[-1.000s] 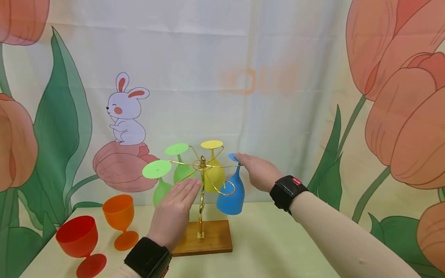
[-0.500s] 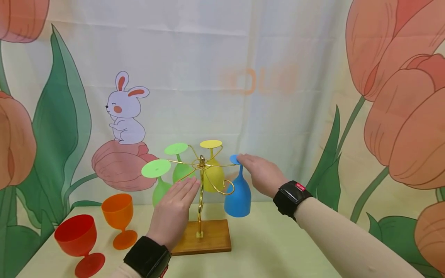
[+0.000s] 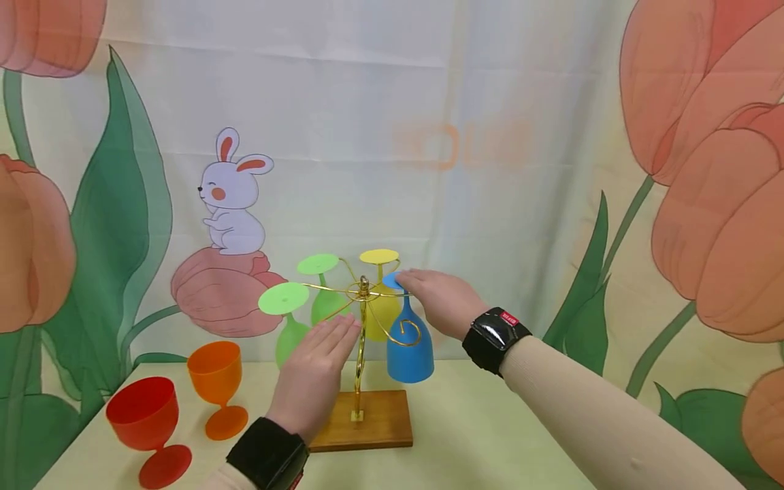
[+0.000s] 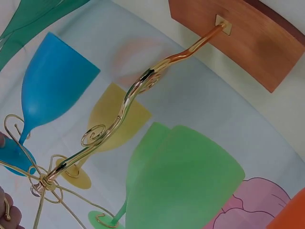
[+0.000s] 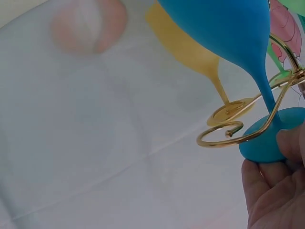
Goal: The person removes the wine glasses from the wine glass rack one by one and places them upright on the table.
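Our right hand (image 3: 444, 303) pinches the round foot (image 5: 262, 149) of the smooth blue goblet (image 3: 410, 350), upside down at the curly gold wire rack (image 3: 360, 367). It looks like light, hard, slippery plastic, so we think the foot is best to grab. Our left hand (image 3: 315, 374) seems to pinch a wire arm (image 4: 7, 210). A front curl (image 3: 420, 333) may bump the blue goblet; the yellow goblet (image 3: 388, 314) hangs near.

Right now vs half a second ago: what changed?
The right hand has brought the blue goblet inward, toward the centre of the gold rack, still gripping it. The left hand, green goblets, yellow goblet, red goblet and orange goblet stayed put.
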### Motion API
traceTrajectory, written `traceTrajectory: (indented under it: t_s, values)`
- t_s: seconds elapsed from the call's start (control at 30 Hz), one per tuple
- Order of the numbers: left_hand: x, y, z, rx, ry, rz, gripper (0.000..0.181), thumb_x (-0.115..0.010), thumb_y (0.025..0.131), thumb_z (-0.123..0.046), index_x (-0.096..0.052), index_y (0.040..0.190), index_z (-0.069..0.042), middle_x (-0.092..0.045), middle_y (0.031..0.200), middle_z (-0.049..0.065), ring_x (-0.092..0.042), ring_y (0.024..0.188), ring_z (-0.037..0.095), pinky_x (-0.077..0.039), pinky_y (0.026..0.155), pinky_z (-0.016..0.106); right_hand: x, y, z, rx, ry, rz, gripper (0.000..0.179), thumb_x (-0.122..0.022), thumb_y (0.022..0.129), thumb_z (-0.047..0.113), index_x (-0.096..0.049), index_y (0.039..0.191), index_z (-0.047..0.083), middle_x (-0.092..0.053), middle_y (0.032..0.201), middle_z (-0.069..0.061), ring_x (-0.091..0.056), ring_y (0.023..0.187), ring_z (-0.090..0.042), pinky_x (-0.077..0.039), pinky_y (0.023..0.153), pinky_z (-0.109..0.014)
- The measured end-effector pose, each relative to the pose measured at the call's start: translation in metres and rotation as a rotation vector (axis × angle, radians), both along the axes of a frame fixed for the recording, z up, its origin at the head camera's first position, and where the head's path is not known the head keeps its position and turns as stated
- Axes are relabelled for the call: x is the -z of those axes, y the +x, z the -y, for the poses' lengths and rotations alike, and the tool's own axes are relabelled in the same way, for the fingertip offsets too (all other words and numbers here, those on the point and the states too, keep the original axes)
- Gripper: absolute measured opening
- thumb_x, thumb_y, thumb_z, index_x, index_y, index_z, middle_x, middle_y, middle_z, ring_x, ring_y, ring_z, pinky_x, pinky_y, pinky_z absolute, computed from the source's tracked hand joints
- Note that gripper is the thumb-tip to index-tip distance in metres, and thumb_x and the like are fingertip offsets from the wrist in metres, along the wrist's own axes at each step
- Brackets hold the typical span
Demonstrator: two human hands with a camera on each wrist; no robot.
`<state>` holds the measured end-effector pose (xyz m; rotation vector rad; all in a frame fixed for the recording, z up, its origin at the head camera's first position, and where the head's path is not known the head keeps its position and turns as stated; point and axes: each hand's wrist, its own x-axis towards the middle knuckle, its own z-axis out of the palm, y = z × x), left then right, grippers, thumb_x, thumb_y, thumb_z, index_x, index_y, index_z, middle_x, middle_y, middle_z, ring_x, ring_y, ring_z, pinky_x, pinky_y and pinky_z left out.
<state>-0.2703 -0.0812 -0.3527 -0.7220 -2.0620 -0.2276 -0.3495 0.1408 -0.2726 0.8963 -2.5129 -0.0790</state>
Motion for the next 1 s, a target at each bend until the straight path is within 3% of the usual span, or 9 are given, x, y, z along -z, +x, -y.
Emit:
traceTrajectory:
  t_s: [0.33,0.47,0.63,1.0]
  values:
    - [0.0,0.002,0.001,-0.011,-0.004,0.011,0.053,-0.048,0.078,0.017,-0.051,0.126,-0.005,-0.051,0.126,0.009,-0.042,0.12,0.021,-0.03,0.102,0.036,-0.007,-0.017,0.005,0.026,-0.052,0.055,0.06,-0.058,0.081,-0.007,-0.043,0.133,0.017,-0.05,0.128,-0.002,-0.046,0.117,-0.019,-0.043,0.09,-0.034]
    - [0.0,0.002,0.004,-0.017,-0.005,0.013,0.053,-0.047,0.078,0.017,-0.052,0.126,-0.006,-0.051,0.126,0.008,-0.042,0.12,0.021,-0.03,0.102,0.036,-0.007,-0.024,0.001,0.061,-0.107,0.05,0.054,-0.051,0.086,-0.005,-0.042,0.134,0.017,-0.048,0.13,-0.001,-0.044,0.119,-0.019,-0.04,0.093,-0.035]
    - [0.001,0.001,0.003,-0.023,-0.009,0.004,0.053,-0.046,0.078,0.017,-0.052,0.125,-0.006,-0.051,0.126,0.008,-0.043,0.12,0.021,-0.029,0.102,0.035,-0.004,-0.032,-0.01,0.124,-0.178,0.066,0.058,-0.052,0.083,-0.008,-0.041,0.134,0.017,-0.047,0.131,-0.002,-0.043,0.119,-0.02,-0.04,0.094,-0.037]
    - [0.001,0.001,0.004,-0.014,0.002,0.009,0.055,-0.045,0.076,0.018,-0.051,0.126,-0.005,-0.051,0.127,0.008,-0.042,0.12,0.021,-0.029,0.103,0.035,0.008,-0.033,-0.041,0.245,-0.192,0.074,0.048,-0.052,0.086,-0.001,-0.043,0.132,0.009,-0.049,0.129,-0.009,-0.046,0.116,-0.027,-0.04,0.093,-0.042]
